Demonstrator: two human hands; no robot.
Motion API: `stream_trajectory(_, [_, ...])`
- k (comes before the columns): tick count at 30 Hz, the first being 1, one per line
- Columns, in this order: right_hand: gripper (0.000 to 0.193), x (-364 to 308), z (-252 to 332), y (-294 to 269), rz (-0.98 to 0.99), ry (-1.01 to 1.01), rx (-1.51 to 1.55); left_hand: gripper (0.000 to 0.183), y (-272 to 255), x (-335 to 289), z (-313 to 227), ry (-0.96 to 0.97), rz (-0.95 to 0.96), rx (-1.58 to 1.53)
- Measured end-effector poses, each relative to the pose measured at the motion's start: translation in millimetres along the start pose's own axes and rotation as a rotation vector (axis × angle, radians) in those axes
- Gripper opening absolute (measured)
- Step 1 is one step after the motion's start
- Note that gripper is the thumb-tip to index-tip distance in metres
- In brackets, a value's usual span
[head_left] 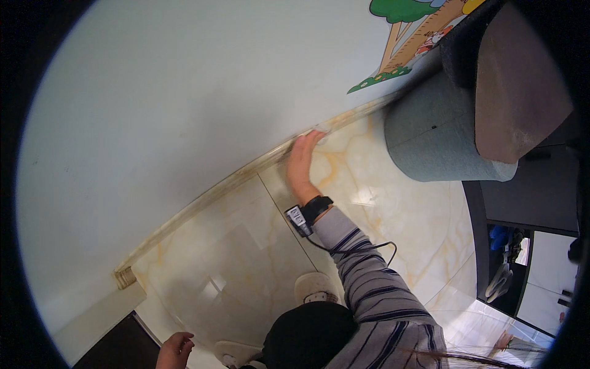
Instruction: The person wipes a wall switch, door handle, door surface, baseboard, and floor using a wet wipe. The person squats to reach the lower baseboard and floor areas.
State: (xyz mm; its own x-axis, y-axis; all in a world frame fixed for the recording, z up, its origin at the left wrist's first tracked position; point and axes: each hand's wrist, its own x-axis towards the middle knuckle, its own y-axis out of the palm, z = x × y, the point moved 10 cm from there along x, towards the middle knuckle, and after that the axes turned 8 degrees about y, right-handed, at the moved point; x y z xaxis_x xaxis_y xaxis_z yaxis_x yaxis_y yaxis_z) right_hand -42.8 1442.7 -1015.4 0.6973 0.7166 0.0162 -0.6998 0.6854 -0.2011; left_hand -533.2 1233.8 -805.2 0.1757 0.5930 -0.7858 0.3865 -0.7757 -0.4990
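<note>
My right hand point(301, 163) reaches down to the marbled baseboard point(236, 178) where the wall meets the floor. Its fingers lie together, and a small whitish piece point(322, 130) shows at the fingertips, pressed against the baseboard; it is too small to tell whether it is cloth or tissue. A black strap with a small boxy device point(298, 220) and a cable sits on my right wrist. Low at the left, my left hand point(175, 352) hangs loosely bent above the floor, thumb and fingers apart, with nothing visible in it.
A rounded grey-green upholstered seat point(430, 135) stands against the wall at the right, a brown piece point(516, 92) above it. Beyond is a dark cabinet with shoes point(499, 281) on a shelf. My slippered foot point(316, 286) is on the glossy tile floor point(227, 258). A tree decal point(399, 37) marks the wall.
</note>
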Motion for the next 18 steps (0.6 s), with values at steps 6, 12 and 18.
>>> stream_trajectory(6, [0.063,81,-33,-70,-0.139,0.013,0.029,0.023,2,1,3,-0.004,0.012,0.006])
stream_trajectory(12, [0.062,178,-59,-146,-0.187,0.205,0.473,0.024,3,4,14,-0.059,0.032,-0.008])
stream_trajectory(18, [0.065,192,-65,-168,-0.173,0.602,0.743,0.026,10,9,28,-0.022,0.075,0.031])
